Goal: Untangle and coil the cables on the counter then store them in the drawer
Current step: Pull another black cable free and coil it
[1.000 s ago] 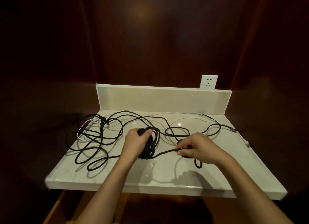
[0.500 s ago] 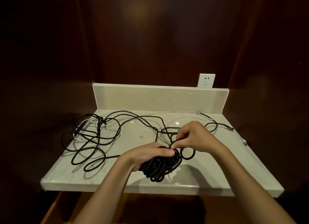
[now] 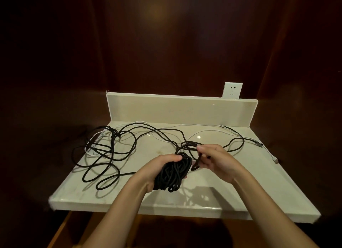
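On the left half of the pale surface (image 3: 231, 190) the loose black cable (image 3: 103, 155) sprawls in wide overlapping loops, knotted into a small snarl near the back-left corner where it crosses a thin white cable (image 3: 203, 126). One strand runs from those loops rightward, toward the hands. At centre, the left hand (image 3: 159, 169) is wrapped around the coil (image 3: 173, 175), a thick bundle of black turns already gathered, its grip closed from above with the thumb over the top; the bundle hangs slightly past the palm toward the near edge. Just right of it, almost touching, the right hand (image 3: 215, 161) pinches a short bend of the same black cable between thumb and fingertips, the rest of the fingers curled; exactly how many strands it has is hard to tell in this dim light. The slack still to be wound lies left and behind the coil, so the free run feeds in from that side, and the right hand is the nearer one to lay the next turn. Farther right, another black loop and a cable end trail to the surface edge. No drawer is visible.
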Tool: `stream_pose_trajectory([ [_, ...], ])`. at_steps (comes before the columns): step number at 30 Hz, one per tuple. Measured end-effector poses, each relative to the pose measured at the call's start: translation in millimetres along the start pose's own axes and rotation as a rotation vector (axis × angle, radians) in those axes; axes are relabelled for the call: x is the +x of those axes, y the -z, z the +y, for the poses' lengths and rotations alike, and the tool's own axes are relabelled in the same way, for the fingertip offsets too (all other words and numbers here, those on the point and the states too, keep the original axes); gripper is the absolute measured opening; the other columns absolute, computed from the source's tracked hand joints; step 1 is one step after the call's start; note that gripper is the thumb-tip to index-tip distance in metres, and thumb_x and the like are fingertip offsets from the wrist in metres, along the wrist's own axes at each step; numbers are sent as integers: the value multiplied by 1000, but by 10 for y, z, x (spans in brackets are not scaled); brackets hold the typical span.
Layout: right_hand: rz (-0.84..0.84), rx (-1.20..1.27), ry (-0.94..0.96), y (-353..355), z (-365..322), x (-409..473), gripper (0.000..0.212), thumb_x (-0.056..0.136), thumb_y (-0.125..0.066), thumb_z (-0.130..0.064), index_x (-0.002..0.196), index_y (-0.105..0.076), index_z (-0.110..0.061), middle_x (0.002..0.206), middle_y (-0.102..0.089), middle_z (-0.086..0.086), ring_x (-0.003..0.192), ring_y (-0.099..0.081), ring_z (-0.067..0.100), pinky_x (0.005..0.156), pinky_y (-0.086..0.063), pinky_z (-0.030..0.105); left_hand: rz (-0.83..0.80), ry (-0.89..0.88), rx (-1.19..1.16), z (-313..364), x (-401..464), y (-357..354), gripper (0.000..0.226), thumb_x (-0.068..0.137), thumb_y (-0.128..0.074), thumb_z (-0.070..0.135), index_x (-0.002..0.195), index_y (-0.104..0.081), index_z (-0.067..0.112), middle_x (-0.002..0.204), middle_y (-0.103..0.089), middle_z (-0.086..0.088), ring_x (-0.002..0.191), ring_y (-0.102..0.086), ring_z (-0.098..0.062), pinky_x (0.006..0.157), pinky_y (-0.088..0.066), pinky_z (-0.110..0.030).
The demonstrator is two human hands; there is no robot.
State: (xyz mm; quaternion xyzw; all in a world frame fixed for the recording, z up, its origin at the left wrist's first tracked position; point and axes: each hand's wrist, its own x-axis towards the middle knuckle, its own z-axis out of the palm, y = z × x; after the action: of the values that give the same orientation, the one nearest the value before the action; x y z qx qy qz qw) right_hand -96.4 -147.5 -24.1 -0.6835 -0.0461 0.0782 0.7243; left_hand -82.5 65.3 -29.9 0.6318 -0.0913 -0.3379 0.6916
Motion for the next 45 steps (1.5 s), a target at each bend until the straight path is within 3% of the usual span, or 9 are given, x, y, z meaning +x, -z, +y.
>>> stream_pose_trajectory([
  [4, 190, 11, 55, 84, -100, 55, 12, 78, -76, -22, 70, -69, -16, 56, -29, -4, 51, -22, 10, 46, -27, 21, -51, 28, 10, -15, -36, 71, 38, 84, -65, 36, 102, -67, 2, 93, -69, -21, 68, -66, -27, 59, -52, -30],
  [11, 344, -166, 82, 148, -164, 151, 33, 86, -73, -24, 59, -57, -14, 47, -29, -5, 41, -24, 11, 40, -19, 21, -219, -88, -101, -27, -28, 48, 30, 85, -59, 29, 94, -67, 1, 89, -64, -23, 64, -59, -29, 56, -50, -30],
  [16, 193, -61, 148, 188, -80, 115, 29, 84, -69, -26, 64, -54, -12, 60, -49, -1, 62, -46, 19, 57, -38, 27, -13, -115, -320, 15, 28, 48, 33, 86, -57, 32, 97, -64, 1, 86, -63, -20, 62, -57, -28, 54, -47, -30],
  [20, 122, 89, 164, 125, -4, 121, 32, 85, -63, -34, 100, -69, -6, 98, -73, 7, 91, -67, 18, 83, -53, 28, 113, -133, -339, 45, 40, 69, 35, 84, -57, 35, 95, -67, 3, 83, -64, -21, 61, -58, -28, 57, -44, -33],
  [26, 107, 188, 228, -100, 71, 195, 59, 99, -31, -48, 131, -60, -9, 132, -65, 7, 128, -55, 13, 110, -36, 31, 55, -47, -253, 21, 38, -36, 38, 84, -59, 37, 99, -68, 2, 85, -66, -21, 60, -61, -28, 54, -47, -30],
  [32, 52, -72, 216, -160, 36, 203, 76, 96, -20, -57, 101, -74, -5, 105, -73, 17, 108, -67, 26, 102, -41, 36, 22, -74, -249, 41, -22, -58, 36, 92, -53, 33, 106, -67, 3, 83, -65, -20, 60, -61, -25, 53, -50, -30],
  [37, -98, -205, 135, -145, 50, 163, 93, 86, -16, -74, 84, -69, 3, 69, -53, 18, 62, -44, 21, 61, -32, 30, 122, -150, -301, 150, -33, 11, 41, 84, -56, 34, 102, -67, -1, 82, -65, -21, 56, -60, -26, 47, -47, -28],
  [40, -42, -312, 137, -73, 38, 137, 76, 82, -28, -74, 86, -73, -13, 56, -39, 4, 57, -32, 15, 59, -28, 28, 234, -207, -338, 217, -35, 96, 35, 81, -59, 35, 93, -66, 2, 79, -67, -21, 56, -59, -28, 50, -46, -29],
  [45, 37, -475, 191, 26, -60, 72, 47, 84, -59, -57, 58, -71, -20, 47, -25, -7, 54, -29, 15, 60, -25, 30, 323, -275, -426, 293, -15, 118, 33, 98, -47, 32, 99, -63, 3, 76, -67, -17, 54, -59, -26, 57, -37, -32],
])
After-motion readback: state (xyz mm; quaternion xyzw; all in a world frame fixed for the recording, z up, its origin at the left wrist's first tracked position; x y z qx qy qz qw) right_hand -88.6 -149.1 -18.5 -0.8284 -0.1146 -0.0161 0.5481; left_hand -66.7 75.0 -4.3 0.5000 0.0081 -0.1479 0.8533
